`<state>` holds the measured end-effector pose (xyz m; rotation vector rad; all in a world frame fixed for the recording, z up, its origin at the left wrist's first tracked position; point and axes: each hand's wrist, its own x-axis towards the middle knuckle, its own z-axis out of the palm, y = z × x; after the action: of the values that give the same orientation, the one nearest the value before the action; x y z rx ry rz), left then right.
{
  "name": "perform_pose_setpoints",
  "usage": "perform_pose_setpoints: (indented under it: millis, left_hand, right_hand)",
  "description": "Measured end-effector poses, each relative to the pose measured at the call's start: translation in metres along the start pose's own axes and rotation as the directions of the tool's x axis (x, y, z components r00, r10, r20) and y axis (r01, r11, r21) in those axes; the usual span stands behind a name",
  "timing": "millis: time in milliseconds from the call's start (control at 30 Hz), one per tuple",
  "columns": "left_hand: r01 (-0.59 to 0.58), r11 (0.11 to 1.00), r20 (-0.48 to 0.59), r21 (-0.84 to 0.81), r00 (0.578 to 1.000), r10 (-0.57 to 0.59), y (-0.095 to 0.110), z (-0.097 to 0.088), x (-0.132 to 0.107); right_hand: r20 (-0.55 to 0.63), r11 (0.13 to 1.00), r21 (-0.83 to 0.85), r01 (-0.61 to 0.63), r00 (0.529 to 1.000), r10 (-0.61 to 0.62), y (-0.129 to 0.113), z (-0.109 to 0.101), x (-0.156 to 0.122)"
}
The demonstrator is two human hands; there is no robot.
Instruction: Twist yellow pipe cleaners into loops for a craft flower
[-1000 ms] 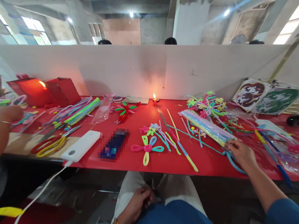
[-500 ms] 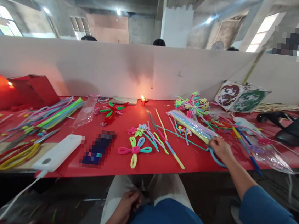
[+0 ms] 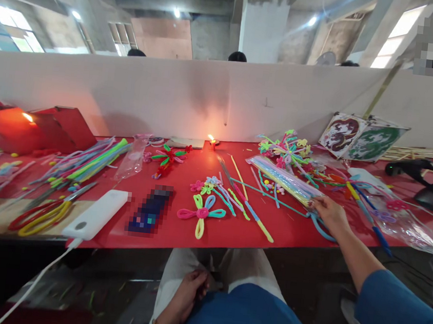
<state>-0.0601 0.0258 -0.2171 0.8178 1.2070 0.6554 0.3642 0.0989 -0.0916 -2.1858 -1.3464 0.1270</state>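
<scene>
My right hand (image 3: 330, 215) rests on the red table (image 3: 294, 232) at the near end of a clear packet of pastel pipe cleaners (image 3: 284, 179), fingertips pinching it. A blue pipe cleaner (image 3: 320, 229) curls under the hand. My left hand (image 3: 189, 293) lies in my lap below the table edge, fingers curled, holding nothing that I can see. A pipe-cleaner flower (image 3: 201, 214) in pink, green, blue and yellow lies in front of me, with loose stems (image 3: 245, 201) beside it.
A lit candle (image 3: 211, 141) burns at the back by the white partition (image 3: 207, 99). A phone (image 3: 151, 214), a white power bank (image 3: 96, 219) with cable, scissors (image 3: 44, 213), pipe-cleaner bundles (image 3: 92, 162) and a red box (image 3: 61, 125) lie left. Finished flowers (image 3: 285, 148) and painted panels (image 3: 362, 136) stand right.
The view swung right, then slightly back; the neighbour's arm at far left has left the picture. My right hand stays on the packet's end, and my left hand stays in my lap.
</scene>
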Motion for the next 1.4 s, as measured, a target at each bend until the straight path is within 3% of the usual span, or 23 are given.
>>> perform_pose_setpoints:
  millis: [633, 933, 1267, 1400]
  left_hand:
    - [-0.001, 1.0, 0.0, 0.007, 1.0, 0.001, 0.005, 0.0, -0.002]
    - [-0.041, 0.999, 0.035, 0.025, 0.999, 0.04, 0.002, -0.002, -0.002]
    - [-0.028, 0.998, 0.035, 0.047, 0.999, 0.027, 0.003, -0.002, -0.001]
    - [-0.044, 0.998, 0.038, 0.044, 0.998, 0.042, 0.003, -0.002, -0.003]
  right_hand:
    - [0.184, 0.977, -0.215, -0.004, 0.982, 0.045, -0.013, -0.005, -0.002]
    - [0.204, 0.957, -0.277, -0.089, 0.968, 0.149, -0.027, -0.007, -0.005]
    - [0.039, 0.973, -0.172, -0.152, 0.986, 0.161, -0.018, -0.004, -0.006]
    - [0.045, 0.981, -0.084, -0.174, 0.983, 0.179, -0.011, -0.003, -0.006]
